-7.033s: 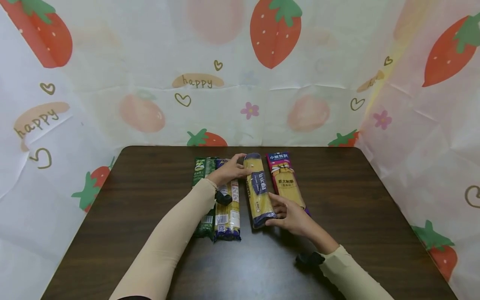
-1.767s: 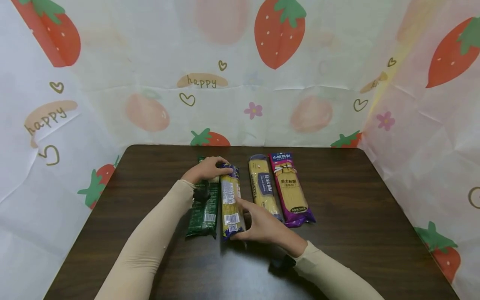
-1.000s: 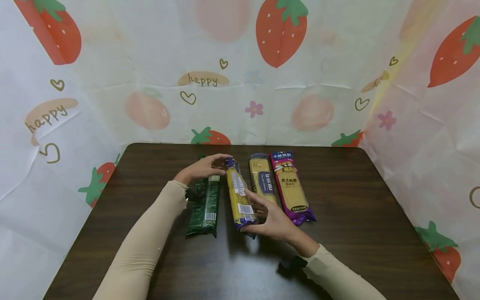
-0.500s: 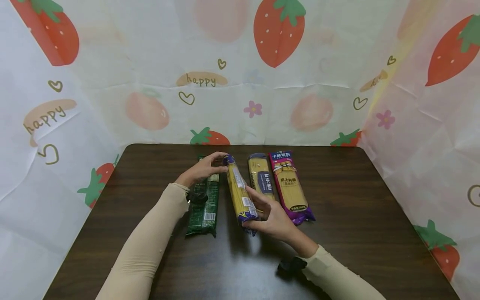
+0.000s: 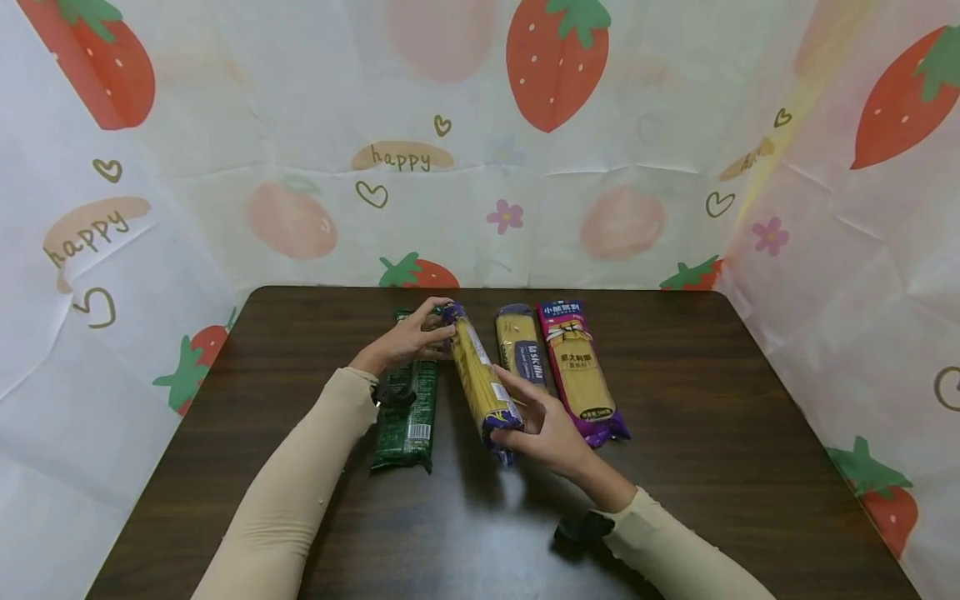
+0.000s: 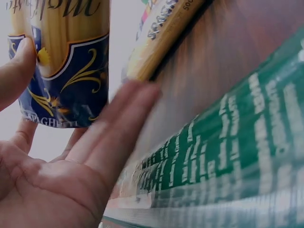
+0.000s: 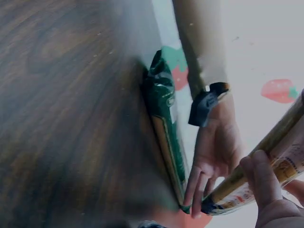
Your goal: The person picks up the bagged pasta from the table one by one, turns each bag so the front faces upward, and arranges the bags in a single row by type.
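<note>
The spaghetti pack (image 5: 476,371) slanted lengthwise between my left hand (image 5: 405,342), pinching its far end, and right hand (image 5: 553,432), gripping its near end.

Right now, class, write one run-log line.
blue-yellow spaghetti pack: raised, tilted; left hand: holds far end; right hand: holds near end; on table: green pack, La Sicilia pack, pink-purple pack

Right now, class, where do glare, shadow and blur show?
Head view: pale glare on the table, soft shadow below the held yellow packet; left wrist view: blurred print on the green packet, some blurred fingers on the left hand; right wrist view: backdrop washed pale.
</note>
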Available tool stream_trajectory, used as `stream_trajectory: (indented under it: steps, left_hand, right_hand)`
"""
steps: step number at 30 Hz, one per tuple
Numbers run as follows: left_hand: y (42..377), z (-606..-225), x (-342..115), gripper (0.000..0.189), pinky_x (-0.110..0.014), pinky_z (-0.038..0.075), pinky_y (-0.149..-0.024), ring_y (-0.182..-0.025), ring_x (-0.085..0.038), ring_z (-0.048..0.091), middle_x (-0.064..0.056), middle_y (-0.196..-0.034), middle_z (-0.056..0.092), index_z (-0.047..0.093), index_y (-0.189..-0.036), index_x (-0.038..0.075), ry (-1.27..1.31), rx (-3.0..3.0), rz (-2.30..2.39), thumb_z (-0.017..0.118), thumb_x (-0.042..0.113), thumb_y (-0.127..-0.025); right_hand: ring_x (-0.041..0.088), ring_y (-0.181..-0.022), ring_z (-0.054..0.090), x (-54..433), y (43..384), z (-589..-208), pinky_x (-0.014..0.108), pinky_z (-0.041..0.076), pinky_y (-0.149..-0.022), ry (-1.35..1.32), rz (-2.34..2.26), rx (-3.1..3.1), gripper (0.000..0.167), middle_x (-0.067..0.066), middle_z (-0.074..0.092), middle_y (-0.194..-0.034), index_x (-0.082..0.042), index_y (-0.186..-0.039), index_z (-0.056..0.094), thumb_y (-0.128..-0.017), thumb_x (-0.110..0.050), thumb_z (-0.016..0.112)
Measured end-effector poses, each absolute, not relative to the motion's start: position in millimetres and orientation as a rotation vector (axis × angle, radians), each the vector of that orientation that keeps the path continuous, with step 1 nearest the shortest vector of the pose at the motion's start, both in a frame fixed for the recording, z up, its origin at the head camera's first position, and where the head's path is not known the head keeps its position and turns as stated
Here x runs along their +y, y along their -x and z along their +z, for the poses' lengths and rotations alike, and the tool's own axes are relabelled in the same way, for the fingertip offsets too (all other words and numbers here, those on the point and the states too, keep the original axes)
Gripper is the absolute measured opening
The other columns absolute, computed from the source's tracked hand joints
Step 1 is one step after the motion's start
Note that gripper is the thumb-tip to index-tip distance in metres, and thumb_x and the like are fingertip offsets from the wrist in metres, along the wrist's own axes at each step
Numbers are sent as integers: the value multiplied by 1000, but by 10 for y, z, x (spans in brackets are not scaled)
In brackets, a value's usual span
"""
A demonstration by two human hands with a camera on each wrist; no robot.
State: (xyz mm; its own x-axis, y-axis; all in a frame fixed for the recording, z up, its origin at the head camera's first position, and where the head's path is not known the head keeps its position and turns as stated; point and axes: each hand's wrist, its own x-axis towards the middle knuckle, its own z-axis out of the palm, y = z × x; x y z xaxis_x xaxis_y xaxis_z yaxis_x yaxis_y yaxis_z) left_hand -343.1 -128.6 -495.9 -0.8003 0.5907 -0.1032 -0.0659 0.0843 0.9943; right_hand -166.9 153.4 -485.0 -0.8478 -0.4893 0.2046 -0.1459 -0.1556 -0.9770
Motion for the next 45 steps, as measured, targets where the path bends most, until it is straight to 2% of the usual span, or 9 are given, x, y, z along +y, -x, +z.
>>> stream_trajectory:
  steps: [6, 15, 21, 24, 27, 32, 34, 38, 45]
  left_hand:
    - [3425, -4970, -1276, 69, -59, 55, -106, -131, -47, 56, -28, -166, 27, 16, -171, 17, -505, 1884, 1799, 55, 19, -114]
    - [3406, -4976, -1292, 73, -65, 49, -110, -134, -44, 53, -28, -168, 23, 17, -172, 18, -396, 1949, 1852, 59, 20, -113]
    - [3416, -5006, -1279, 72, -51, 55, -106, -129, -37, 58, -24, -167, 29, 22, -170, 13, -348, 1965, 1903, 63, 21, -111]
    - [3417, -5015, -1262, 72, -47, 56, -106, -129, -35, 59, -22, -169, 28, 26, -169, 10, -322, 1980, 1922, 66, 22, -110]
    - [3415, -5008, -1243, 71, -49, 55, -106, -129, -37, 60, -21, -169, 29, 31, -167, 9, -295, 2003, 1935, 69, 23, -108]
    - [3373, -4943, -1198, 71, -52, 55, -107, -130, -41, 60, -21, -167, 33, 37, -165, 11, -251, 2082, 1905, 73, 26, -105]
    - [3360, -4925, -1178, 71, -52, 55, -106, -129, -41, 61, -20, -165, 36, 40, -164, 11, -241, 2132, 1873, 75, 28, -105]
    - [3359, -4918, -1158, 69, -53, 54, -106, -127, -38, 61, -20, -159, 44, 44, -163, 17, -236, 2180, 1834, 76, 34, -104]
    - [3362, -4880, -1200, 71, -56, 47, -115, -137, -38, 58, -19, -155, 51, 40, -167, 26, -271, 2041, 1883, 73, 37, -105]
  right_hand:
    - [42, -141, 54, 1534, 1678, -4819, 37, 59, -102, 723, -2066, 1927, 85, 23, 41, -165, -10, -169, 36, -96, -10, 80]
    - [37, -133, 63, 1543, 1652, -4748, 37, 59, -101, 595, -1966, 2100, 82, 19, 52, -157, -11, -163, 48, -91, -4, 87]
    - [37, -128, 68, 1541, 1643, -4709, 36, 60, -100, 538, -1911, 2127, 83, 26, 58, -150, -11, -163, 48, -90, -8, 89]
    - [37, -126, 69, 1535, 1638, -4710, 36, 60, -99, 559, -1902, 2134, 85, 27, 60, -148, -11, -164, 46, -91, -8, 88]
    - [37, -124, 71, 1529, 1634, -4719, 37, 62, -97, 602, -1891, 2120, 91, 29, 61, -146, -14, -169, 38, -92, -5, 86]
    - [42, -130, 65, 1538, 1635, -4755, 37, 61, -98, 717, -1779, 2141, 99, 30, 46, -159, -29, -174, 23, -97, -5, 82]
    - [45, -134, 61, 1535, 1635, -4773, 38, 61, -98, 753, -1755, 2136, 97, 28, 38, -165, -25, -173, 25, -97, -4, 81]
    - [48, -135, 59, 1505, 1624, -4793, 37, 62, -96, 734, -1825, 2055, 89, 26, 33, -168, -9, -169, 34, -95, 1, 82]
    - [47, -136, 59, 1480, 1628, -4836, 38, 60, -99, 669, -2002, 1936, 90, 26, 31, -169, -3, -168, 33, -92, 8, 81]
